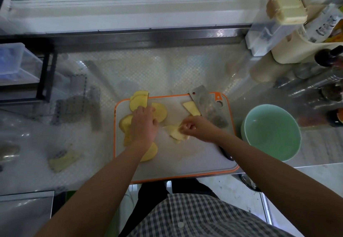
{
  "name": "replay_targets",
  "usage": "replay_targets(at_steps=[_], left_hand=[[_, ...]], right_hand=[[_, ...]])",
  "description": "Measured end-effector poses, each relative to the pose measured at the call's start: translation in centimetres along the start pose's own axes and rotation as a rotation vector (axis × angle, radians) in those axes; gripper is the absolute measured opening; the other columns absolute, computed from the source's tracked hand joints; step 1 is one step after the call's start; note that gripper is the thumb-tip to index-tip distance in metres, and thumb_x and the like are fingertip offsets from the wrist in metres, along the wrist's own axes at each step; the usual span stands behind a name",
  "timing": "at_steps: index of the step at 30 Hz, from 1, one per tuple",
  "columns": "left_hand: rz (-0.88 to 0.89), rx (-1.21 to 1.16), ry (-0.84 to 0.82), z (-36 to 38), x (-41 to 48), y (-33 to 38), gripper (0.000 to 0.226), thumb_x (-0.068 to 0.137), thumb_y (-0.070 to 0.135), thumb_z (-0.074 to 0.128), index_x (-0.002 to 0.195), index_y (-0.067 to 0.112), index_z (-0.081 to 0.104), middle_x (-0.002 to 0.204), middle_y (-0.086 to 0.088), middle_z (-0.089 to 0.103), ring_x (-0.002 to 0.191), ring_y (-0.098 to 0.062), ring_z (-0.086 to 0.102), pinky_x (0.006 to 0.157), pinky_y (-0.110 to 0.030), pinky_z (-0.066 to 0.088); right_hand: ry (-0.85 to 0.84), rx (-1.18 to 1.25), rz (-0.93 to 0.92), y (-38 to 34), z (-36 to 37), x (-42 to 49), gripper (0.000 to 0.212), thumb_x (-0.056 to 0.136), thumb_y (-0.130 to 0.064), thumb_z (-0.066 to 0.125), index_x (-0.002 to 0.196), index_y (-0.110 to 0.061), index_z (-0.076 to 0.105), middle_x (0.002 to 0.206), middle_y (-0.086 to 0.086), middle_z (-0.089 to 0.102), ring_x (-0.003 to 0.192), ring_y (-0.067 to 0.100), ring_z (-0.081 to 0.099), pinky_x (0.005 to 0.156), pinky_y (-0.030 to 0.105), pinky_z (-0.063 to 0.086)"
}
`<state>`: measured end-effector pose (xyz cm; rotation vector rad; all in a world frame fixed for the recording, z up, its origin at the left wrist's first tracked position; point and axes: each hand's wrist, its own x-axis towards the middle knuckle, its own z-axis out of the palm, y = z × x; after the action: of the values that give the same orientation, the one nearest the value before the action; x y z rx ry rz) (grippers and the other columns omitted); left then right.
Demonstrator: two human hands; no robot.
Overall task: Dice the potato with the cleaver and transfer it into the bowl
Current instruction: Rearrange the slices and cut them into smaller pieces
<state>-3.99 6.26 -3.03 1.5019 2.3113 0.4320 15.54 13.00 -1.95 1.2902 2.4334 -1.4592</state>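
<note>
1. The slices (159,112) of potato are spread over the left and middle of the board (185,159); none is diced yet, and none is seen in the bowl (272,133)
2. The cleaver (206,105) is laid flat along the board's right side, handle towards the person, so that both hands are free for sorting; one slice lies against its blade
3. The left hand (143,123) is rested on the leftmost slices, apparently to steady or gather them; whether its fingers grip or only press cannot be told
4. A few slices are pinched by the right hand (194,128), its fingers (182,128) curled together on them, probably so that they can be stacked for cutting into strips
5. The bowl is set just beside the board's right edge, so that the dice can be carried across on a short path
</note>
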Motion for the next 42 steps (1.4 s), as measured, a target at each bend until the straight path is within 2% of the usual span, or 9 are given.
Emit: replay_targets(at_steps=[5, 11, 15, 18, 26, 33, 36, 39, 42], left_hand=[[0.106, -0.074, -0.004, -0.1, -1.1, -0.6, 0.022, 0.077, 0.003, 0.065, 0.096, 0.012, 0.067, 0.092, -0.011, 0.055, 0.092, -0.030, 0.055, 0.073, -0.041, 0.049], [0.231, -0.112, -0.067, -0.3, -2.3, -0.7, 0.020, 0.075, 0.000, 0.063, 0.087, 0.014, 0.069, 0.087, -0.010, 0.058, 0.081, -0.030, 0.058, 0.061, -0.036, 0.047], [0.179, -0.092, -0.080, -0.5, -2.7, -0.3, 0.019, 0.077, 0.004, 0.063, 0.093, 0.012, 0.066, 0.091, -0.011, 0.058, 0.083, -0.031, 0.057, 0.063, -0.036, 0.042], [0.173, -0.098, -0.084, -0.5, -2.7, -0.3, 0.023, 0.078, 0.004, 0.062, 0.099, 0.012, 0.065, 0.095, -0.011, 0.058, 0.085, -0.030, 0.057, 0.065, -0.038, 0.044], [0.266, -0.055, -0.182, 0.9, -2.8, 0.4, 0.036, 0.076, 0.011, 0.068, 0.112, 0.013, 0.062, 0.103, -0.007, 0.054, 0.091, -0.028, 0.058, 0.073, -0.038, 0.049], [0.270, -0.071, -0.145, 1.3, -2.2, 0.7, 0.038, 0.076, 0.001, 0.059, 0.112, 0.011, 0.064, 0.103, -0.009, 0.055, 0.088, -0.029, 0.059, 0.071, -0.038, 0.050], [0.350, -0.059, -0.144, 1.4, -1.6, 0.6, 0.038, 0.074, -0.004, 0.057, 0.109, 0.010, 0.065, 0.100, -0.010, 0.055, 0.088, -0.031, 0.057, 0.069, -0.040, 0.051], [0.347, 0.061, -0.212, 1.7, -1.5, 1.8, 0.030, 0.079, 0.009, 0.064, 0.109, 0.010, 0.060, 0.105, -0.011, 0.053, 0.099, -0.030, 0.053, 0.072, -0.044, 0.051], [0.248, 0.192, -0.248, 2.1, -1.2, 3.2, 0.030, 0.084, 0.024, 0.065, 0.108, 0.011, 0.054, 0.110, -0.008, 0.050, 0.106, -0.025, 0.049, 0.079, -0.038, 0.050]], right_hand=[[-0.205, -0.535, -0.066, -2.6, 0.4, 1.6, 0.021, 0.092, -0.023, 0.055, 0.109, -0.017, 0.067, 0.105, 0.006, 0.060, 0.094, 0.022, 0.057, 0.071, 0.030, 0.040], [-0.202, -0.828, -0.148, -4.4, 0.9, 2.5, 0.026, 0.091, 0.000, 0.048, 0.114, -0.007, 0.057, 0.116, 0.016, 0.046, 0.101, 0.034, 0.055, 0.068, 0.033, 0.034], [-0.080, -0.629, -0.145, -4.3, 1.9, 2.7, 0.040, 0.088, 0.000, 0.048, 0.127, -0.009, 0.046, 0.120, 0.015, 0.043, 0.103, 0.033, 0.053, 0.072, 0.036, 0.038], [0.059, -0.459, -0.103, -2.6, 1.6, 1.9, 0.053, 0.081, -0.010, 0.067, 0.129, -0.011, 0.045, 0.124, 0.013, 0.044, 0.113, 0.029, 0.048, 0.086, 0.037, 0.044], [0.033, -0.328, -0.037, -0.7, 3.1, 0.8, 0.049, 0.075, -0.011, 0.074, 0.119, -0.007, 0.052, 0.120, 0.013, 0.045, 0.107, 0.028, 0.047, 0.091, 0.036, 0.041], [0.012, -0.171, 0.080, -1.1, 2.6, 0.5, 0.029, 0.078, -0.008, 0.066, 0.106, -0.005, 0.057, 0.107, 0.012, 0.058, 0.098, 0.026, 0.054, 0.080, 0.034, 0.043], [0.169, 0.075, 0.197, 0.0, 0.9, -0.4, 0.033, 0.076, -0.008, 0.071, 0.105, -0.007, 0.056, 0.095, 0.006, 0.057, 0.086, 0.021, 0.053, 0.075, 0.032, 0.042], [0.309, 0.257, 0.321, 1.5, -0.7, -0.8, 0.042, 0.076, -0.014, 0.076, 0.113, -0.005, 0.059, 0.102, 0.008, 0.063, 0.092, 0.021, 0.059, 0.084, 0.038, 0.047], [0.270, 0.407, 0.377, 1.8, -0.7, -0.9, 0.024, 0.081, -0.012, 0.072, 0.100, -0.001, 0.064, 0.083, 0.007, 0.063, 0.073, 0.015, 0.056, 0.066, 0.029, 0.046]])
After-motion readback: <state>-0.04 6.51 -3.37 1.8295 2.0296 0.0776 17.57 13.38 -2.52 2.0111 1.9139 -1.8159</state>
